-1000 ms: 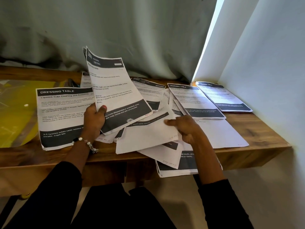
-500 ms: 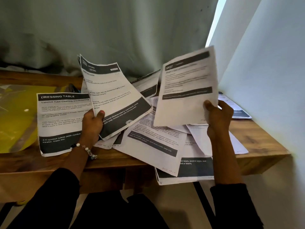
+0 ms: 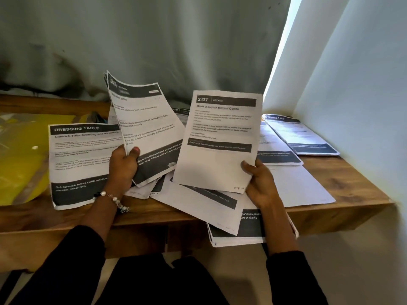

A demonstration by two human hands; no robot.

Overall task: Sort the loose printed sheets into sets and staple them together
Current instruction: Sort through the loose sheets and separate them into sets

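Nearest us, loose sheets (image 3: 235, 235) overhang the wooden table's (image 3: 343, 208) front edge. Our right hand (image 3: 258, 183) pinches the coffee sheet (image 3: 218, 137) by its lower right corner, held up off the pile. Our left hand (image 3: 123, 166), well apart from it, grips a small stack (image 3: 145, 124) of kitchen sheets, tilted upright. The dressing-table sheet (image 3: 81, 159) lies flat at left beside a yellow folder (image 3: 19, 155). Farther right, two sorted sets (image 3: 304, 137) lie by the wall, grey curtain (image 3: 154, 40) behind
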